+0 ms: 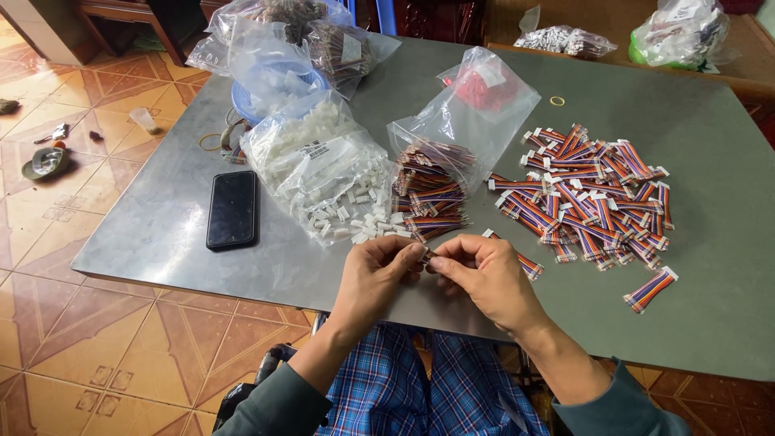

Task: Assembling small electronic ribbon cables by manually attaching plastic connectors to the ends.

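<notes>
— Fingers hide most of it. What sits between the left hand (378,270) and the right hand (483,270)?

— A small wire piece (427,257), pinched by the fingertips of both hands just above the near edge of the tabletop (710,323). Only a sliver shows; I cannot tell its colours or whether a connector is on it.

— And the rest?

— A stack of striped wire bundles (432,198) lies just beyond the hands, half inside a clear bag (476,113) with something red in it that I cannot make out. Left of that, a bag of white plastic connectors (311,161) spills loose pieces onto the surface. A heap of finished striped cables (589,194) spreads toward the right edge, one lying apart from it nearer the front. A black phone (232,208) rests face up toward the left edge.

— Far side?

— More bags at the far left corner, their contents blurred, and two more cut off at the top. The grey metal top stands on patterned orange floor tiles (97,355); blue plaid trousers show beneath.
</notes>
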